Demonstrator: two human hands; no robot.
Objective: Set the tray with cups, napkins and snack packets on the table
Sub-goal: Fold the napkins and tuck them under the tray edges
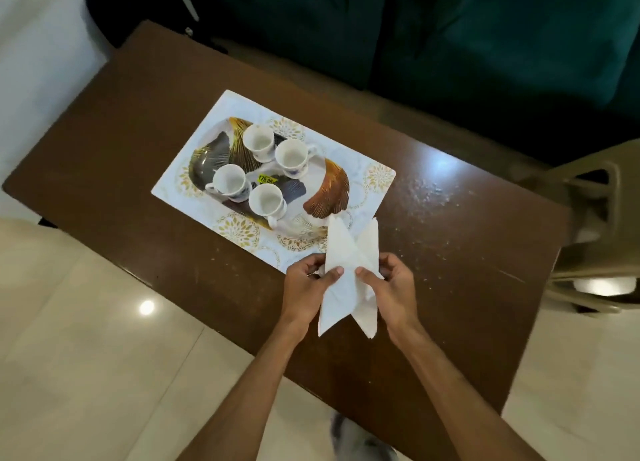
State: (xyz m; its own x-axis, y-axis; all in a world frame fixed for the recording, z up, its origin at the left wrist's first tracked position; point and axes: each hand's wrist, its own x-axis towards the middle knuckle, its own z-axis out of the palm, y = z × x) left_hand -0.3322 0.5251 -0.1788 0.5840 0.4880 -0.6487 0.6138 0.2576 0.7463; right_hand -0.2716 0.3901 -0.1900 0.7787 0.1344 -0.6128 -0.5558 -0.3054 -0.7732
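Note:
A white rectangular tray (375, 180) with gold and dark leaf patterns lies on the brown table (121, 121). Several empty white cups (258, 140) stand upright on its left half. Near the tray's front right corner, above the table, my left hand (306, 287) and my right hand (394, 291) both pinch white paper napkins (346, 252). The napkins fan out in a crossed shape, thumbs on top. No snack packets are in view.
A dark green sofa (450, 38) runs along the table's far side. A beige plastic chair (595, 225) stands at the right end. Pale floor tiles (86, 356) lie at the near left. The table's right half shows scuffs and glare.

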